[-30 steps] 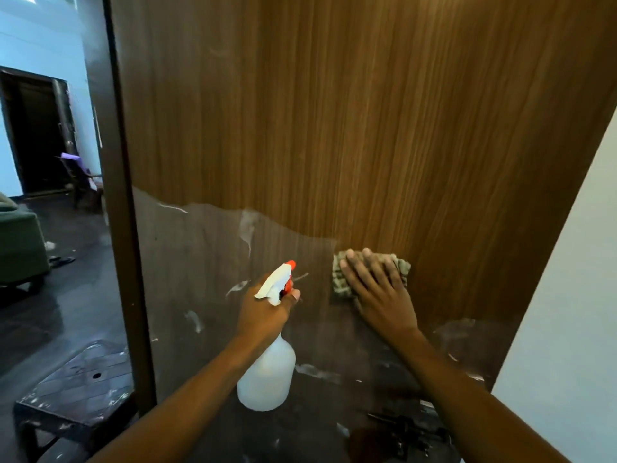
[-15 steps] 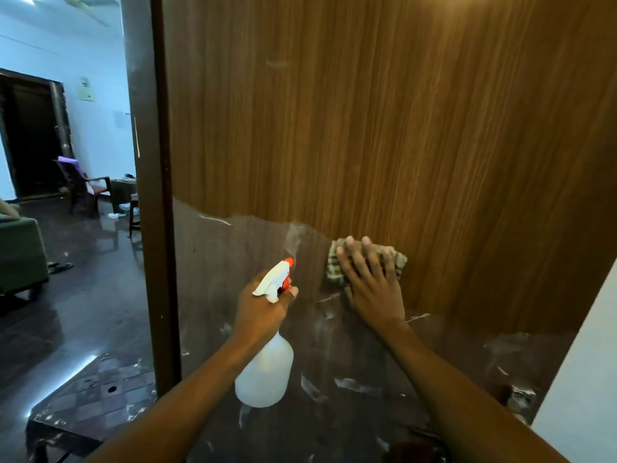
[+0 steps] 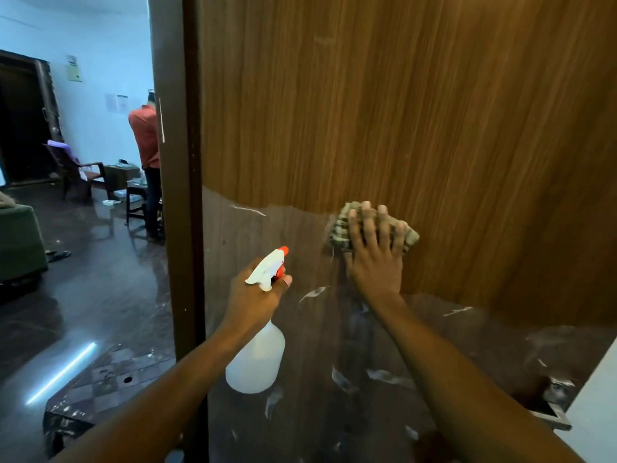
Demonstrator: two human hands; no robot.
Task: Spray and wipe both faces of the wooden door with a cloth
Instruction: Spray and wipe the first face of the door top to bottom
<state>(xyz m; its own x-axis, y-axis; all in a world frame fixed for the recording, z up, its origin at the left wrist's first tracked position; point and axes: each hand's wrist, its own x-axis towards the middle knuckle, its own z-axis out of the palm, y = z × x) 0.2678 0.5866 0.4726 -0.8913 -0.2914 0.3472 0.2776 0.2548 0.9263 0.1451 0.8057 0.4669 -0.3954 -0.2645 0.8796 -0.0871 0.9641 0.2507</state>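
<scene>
On the door (image 3: pixel 400 111), at the ragged line where bright wood meets a duller lower area, the cloth (image 3: pixel 340 225) is largely covered by the right hand (image 3: pixel 375 262), whose straight, spread fingers press it flat; only its checked edges are seen. The neck of the spray bottle (image 3: pixel 257 362) is hidden inside the curled fingers of the left hand (image 3: pixel 252 300). The bottle is held upright, orange nozzle aimed at the door. White flecks are scattered over the dull area. Past the door edge, a glossy dark floor (image 3: pixel 100 295), a chair (image 3: pixel 71 165) and a half-hidden person (image 3: pixel 145 135) are seen.
</scene>
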